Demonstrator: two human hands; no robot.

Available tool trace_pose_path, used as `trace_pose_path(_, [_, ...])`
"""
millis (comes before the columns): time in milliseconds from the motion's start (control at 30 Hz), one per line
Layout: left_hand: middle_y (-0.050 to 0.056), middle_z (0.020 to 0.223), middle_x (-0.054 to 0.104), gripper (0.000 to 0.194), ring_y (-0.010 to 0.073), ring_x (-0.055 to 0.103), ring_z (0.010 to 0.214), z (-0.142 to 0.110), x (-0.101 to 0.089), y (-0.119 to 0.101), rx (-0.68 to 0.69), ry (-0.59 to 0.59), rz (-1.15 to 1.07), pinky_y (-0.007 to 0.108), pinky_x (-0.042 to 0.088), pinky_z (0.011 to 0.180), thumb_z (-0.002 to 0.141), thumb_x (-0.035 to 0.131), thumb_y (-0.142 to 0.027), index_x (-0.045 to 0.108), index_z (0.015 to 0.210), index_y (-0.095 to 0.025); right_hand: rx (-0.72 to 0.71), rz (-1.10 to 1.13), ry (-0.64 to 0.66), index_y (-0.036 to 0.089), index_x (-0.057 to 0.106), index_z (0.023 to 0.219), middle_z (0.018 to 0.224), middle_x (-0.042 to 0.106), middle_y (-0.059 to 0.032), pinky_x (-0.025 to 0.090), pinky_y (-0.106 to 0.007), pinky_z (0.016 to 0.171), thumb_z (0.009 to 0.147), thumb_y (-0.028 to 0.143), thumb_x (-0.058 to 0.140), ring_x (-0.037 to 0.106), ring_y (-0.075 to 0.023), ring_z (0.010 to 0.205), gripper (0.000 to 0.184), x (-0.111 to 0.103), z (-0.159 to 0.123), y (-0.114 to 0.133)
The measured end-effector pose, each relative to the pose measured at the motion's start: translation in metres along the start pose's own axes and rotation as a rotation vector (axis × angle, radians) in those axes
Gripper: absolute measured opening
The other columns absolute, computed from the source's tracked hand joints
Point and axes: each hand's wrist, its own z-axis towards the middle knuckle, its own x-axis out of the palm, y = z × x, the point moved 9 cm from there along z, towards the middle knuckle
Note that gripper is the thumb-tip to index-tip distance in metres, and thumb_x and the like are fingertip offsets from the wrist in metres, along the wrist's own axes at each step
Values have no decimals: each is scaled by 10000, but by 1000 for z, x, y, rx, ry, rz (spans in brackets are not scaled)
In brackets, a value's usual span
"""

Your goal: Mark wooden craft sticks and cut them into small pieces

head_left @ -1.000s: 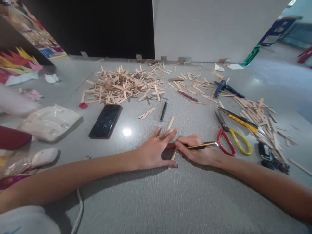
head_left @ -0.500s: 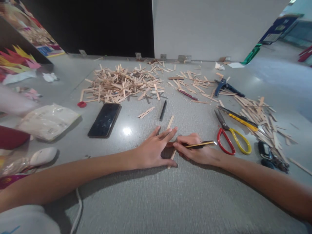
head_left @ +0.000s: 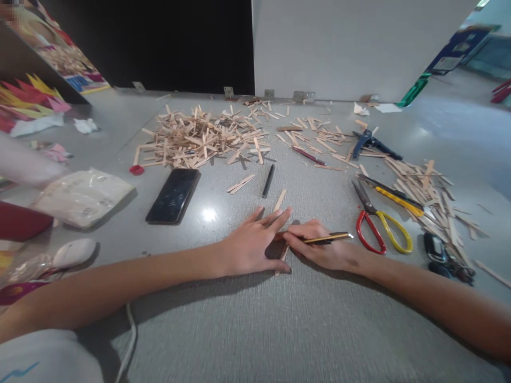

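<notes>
"Under the spread left hand (head_left: pixel 251 242), what's that lying there?"

"It's a wooden stick (head_left: pixel 280 199), flat on the counter (head_left: pixel 247 335). One end pokes out past the fingers on the far side, and the other shows just below the thumb."

"How is that hand set?"

"Palm down, fingers fanned apart over the stick, thumb laid across the near part of it."

"And the right hand (head_left: pixel 315 244)?"

"Closed round a black-and-gold pen (head_left: pixel 329 239), thumb and fingers pinched together near its front, the back end slanting out over the wrist. The fingers hide the tip from me."

"Do the two hands touch?"

"They're right beside each other, but I can't tell whether they meet."

"What's beyond them?"

"Just past the left fingertips there's a slim black rod (head_left: pixel 269 181), with two loose sticks (head_left: pixel 240 184) to its left. Farther off sits a big tangled heap of sticks (head_left: pixel 203 135)."

"Out to the left?"

"A dark phone (head_left: pixel 173 197) beyond the left forearm, then a clear plastic bag (head_left: pixel 83 197) well apart from the hand."

"To the right?"

"Near the right wrist, scissors (head_left: pixel 371 217) with one red loop and one yellow, blades pointing away. More sticks (head_left: pixel 435 186) lie scattered farther right."
</notes>
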Motion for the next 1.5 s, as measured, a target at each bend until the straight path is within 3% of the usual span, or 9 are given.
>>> trace_pose_path(200, [160, 1776, 294, 1240, 345, 359, 1626, 0, 1, 1, 6, -9, 3, 526, 126, 1371, 873, 788, -742, 57, 1754, -265, 16, 5, -36, 232, 445, 713, 604, 421, 65, 319, -282, 571, 1104, 360, 399, 393, -108, 547, 414, 0, 0, -4])
trace_pose_path(400, [159, 1778, 289, 1244, 346, 367, 1623, 0, 2, 2, -3, -14, -1, 526, 117, 1373, 867, 796, -736, 68, 1754, -254, 87, 84, -69, 230, 489, 706, 552, 500, 62, 360, -271, 553, 1111, 360, 421, 461, -107, 503, 430, -4, -3, -8])
trace_pose_path(900, [181, 1755, 341, 1290, 352, 382, 1614, 1, 3, 2, 1, -24, -24, 554, 120, 1370, 841, 833, -725, 52, 1752, -252, 77, 98, -45, 220, 517, 758, 583, 516, 63, 342, -260, 537, 1104, 382, 466, 460, -98, 507, 385, -1, -1, -9])
trace_pose_path(1167, [170, 1751, 350, 1300, 360, 399, 1606, 0, 2, 3, 32, -46, -30, 598, 132, 1358, 846, 818, -739, -12, 1750, -311, -21, -6, -34, 211, 558, 796, 651, 527, 45, 355, -285, 603, 1133, 403, 410, 460, -118, 581, 415, 1, -2, -2])
trace_pose_path(1367, [188, 1739, 376, 1281, 355, 410, 1600, 1, 3, 5, 13, -37, -17, 576, 135, 1366, 835, 834, -731, 67, 1751, -267, 3, -55, 2, 214, 528, 776, 684, 519, 35, 349, -290, 630, 1131, 381, 374, 458, -124, 620, 422, 1, 1, 0])
trace_pose_path(1500, [175, 1734, 391, 1273, 359, 422, 1593, 0, 1, 4, 22, -45, -12, 577, 162, 1363, 850, 815, -734, 39, 1755, -287, 21, -52, -13, 224, 487, 738, 643, 479, 42, 328, -285, 594, 1117, 392, 373, 431, -123, 596, 430, 1, 1, -3])
